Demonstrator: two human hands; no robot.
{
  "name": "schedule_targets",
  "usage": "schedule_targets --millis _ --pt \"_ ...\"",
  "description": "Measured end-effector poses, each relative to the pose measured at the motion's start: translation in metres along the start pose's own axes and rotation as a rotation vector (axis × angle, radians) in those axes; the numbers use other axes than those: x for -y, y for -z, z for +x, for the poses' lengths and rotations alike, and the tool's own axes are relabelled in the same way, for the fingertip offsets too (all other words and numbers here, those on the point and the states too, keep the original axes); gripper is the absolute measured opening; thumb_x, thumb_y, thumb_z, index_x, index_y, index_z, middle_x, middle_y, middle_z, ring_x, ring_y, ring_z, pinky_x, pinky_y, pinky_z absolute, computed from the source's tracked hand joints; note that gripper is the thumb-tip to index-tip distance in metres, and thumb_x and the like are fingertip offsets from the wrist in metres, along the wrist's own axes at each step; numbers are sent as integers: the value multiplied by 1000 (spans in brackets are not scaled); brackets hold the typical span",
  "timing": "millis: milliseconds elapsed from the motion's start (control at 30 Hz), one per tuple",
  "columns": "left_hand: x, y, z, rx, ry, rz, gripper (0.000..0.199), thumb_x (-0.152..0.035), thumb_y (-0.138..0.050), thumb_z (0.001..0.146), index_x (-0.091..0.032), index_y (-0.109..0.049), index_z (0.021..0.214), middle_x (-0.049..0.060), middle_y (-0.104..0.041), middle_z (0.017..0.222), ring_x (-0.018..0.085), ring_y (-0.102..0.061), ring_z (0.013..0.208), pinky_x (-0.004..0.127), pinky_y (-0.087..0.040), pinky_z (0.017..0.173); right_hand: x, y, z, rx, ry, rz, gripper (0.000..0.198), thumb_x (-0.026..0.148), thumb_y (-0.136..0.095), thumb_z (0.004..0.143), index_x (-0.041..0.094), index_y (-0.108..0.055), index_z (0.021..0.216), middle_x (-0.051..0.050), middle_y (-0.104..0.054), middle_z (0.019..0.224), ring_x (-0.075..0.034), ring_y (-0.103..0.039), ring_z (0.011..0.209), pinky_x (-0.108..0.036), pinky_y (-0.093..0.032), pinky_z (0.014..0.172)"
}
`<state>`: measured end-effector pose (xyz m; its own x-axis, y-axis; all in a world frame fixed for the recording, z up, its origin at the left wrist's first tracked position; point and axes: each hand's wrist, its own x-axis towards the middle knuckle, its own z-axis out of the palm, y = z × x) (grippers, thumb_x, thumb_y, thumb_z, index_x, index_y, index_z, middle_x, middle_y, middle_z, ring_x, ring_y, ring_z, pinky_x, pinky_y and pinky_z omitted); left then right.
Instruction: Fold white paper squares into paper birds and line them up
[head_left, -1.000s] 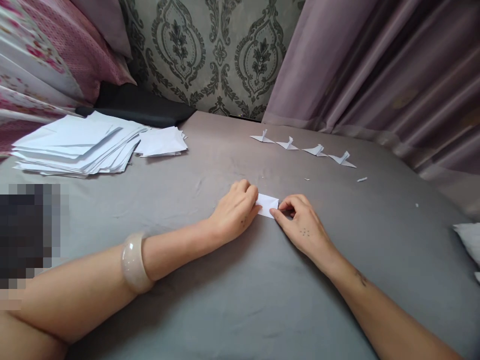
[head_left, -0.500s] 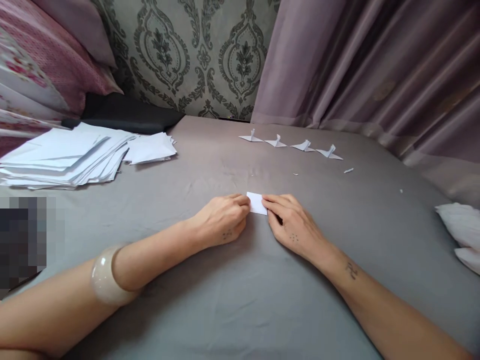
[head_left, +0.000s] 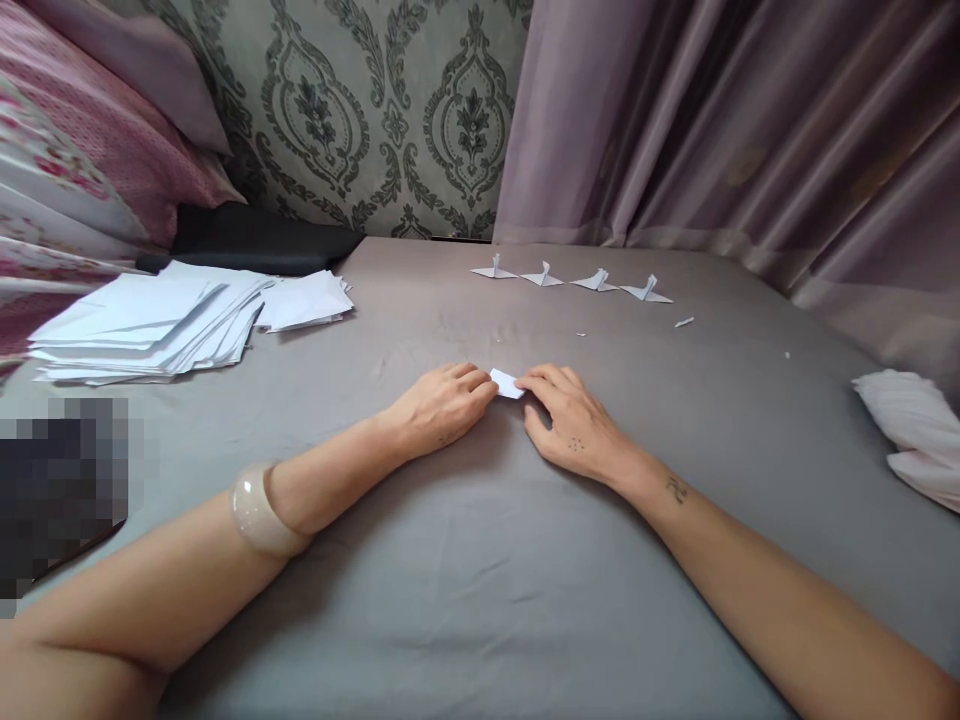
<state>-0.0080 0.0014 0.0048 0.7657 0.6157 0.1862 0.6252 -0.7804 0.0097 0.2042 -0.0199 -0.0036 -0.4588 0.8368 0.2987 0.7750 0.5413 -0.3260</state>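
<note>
A grey sheet (head_left: 465, 600) spreads out in front of me, running back to a wall (head_left: 394, 110) papered with two large medallions, with one mauve curtain (head_left: 637, 120) hanging at the far right and a pink, flowered cloth (head_left: 82, 150) heaped at the far left. Beside that cloth lies a flat black cloth (head_left: 255, 238), and nearer, on the left, are two piles of white paper: a large stack (head_left: 142, 315), its sheets too many to count, and a smaller stack (head_left: 307, 300) just to its right. A rumpled white bundle (head_left: 911, 425) sits by the right edge. Two hands meet at the middle of the sheet. The left hand (head_left: 450, 408), with one pale bangle (head_left: 262, 510) well up its forearm, has its fingers together and curled at the left end of a small folded paper (head_left: 508, 384); its thumb is hidden, so I can't tell whether it pinches. The right hand (head_left: 574, 420) has thumb and forefinger parted, fingertips touching the paper's right end, so the one piece lies between the two. Beyond, right of centre, four folded paper figures (head_left: 543, 275) stand in a slanting row, each with an upright stalk. Smallest are the white scraps (head_left: 684, 322), at least three, scattered around the right side.
</note>
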Motion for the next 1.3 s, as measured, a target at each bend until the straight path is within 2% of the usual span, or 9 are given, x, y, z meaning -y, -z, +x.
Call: schedule_targets --millis 233,433,567,667,800,967,1300 --pt "-1 -2 -3 -99 133 -126 23 -19 -42 90 -14 -63 97 11 -63 98 21 -58 92 33 -49 82 2 -4 3 -42 -37 -52 19 29 -51 92 23 -68 98 -6 -63 98 -21 -55 93 -33 -45 74" --pt "-3 -6 -4 -181 292 -307 20 -25 -48 90 -16 -66 86 9 -61 97 20 -56 90 33 -48 82 3 -3 4 -36 -48 21 22 29 -48 94 22 -69 92 -5 -63 96 -20 -54 91 -32 -45 74" --pt "-6 -5 -1 -174 504 -480 21 -30 -55 87 -16 -68 81 9 -61 95 20 -57 89 35 -48 82 3 -3 8 -41 -163 172 20 29 -51 92 22 -69 85 -5 -62 96 -19 -56 93 -32 -45 80" --pt "-6 -3 1 -153 592 -576 22 -31 -56 86 -16 -69 79 10 -61 95 21 -58 90 36 -48 83 1 -4 13 -35 -275 295 20 33 -55 88 22 -69 78 -4 -63 96 -17 -59 84 -32 -46 77" --pt "-5 -3 5 -134 626 -600 22 -30 -55 86 -14 -68 77 11 -61 93 22 -57 92 37 -48 83 0 -5 19 -27 -373 349 19 33 -58 84 21 -68 72 -4 -63 96 -14 -57 71 -32 -47 72" --pt "-6 -6 7 -129 654 -553 21 -29 -56 85 -14 -64 72 10 -59 92 23 -55 92 38 -47 84 3 -5 23 -39 -462 344 18 31 -63 78 20 -64 64 -4 -63 95 -15 -58 73 -33 -47 72" --pt "-2 -9 6 -117 662 -547 22 -33 -59 83 -16 -62 69 10 -55 96 24 -52 96 39 -45 84 -1 -6 23 -21 -502 382 18 33 -64 77 21 -64 64 -2 -61 96 -13 -58 74 -31 -46 73"
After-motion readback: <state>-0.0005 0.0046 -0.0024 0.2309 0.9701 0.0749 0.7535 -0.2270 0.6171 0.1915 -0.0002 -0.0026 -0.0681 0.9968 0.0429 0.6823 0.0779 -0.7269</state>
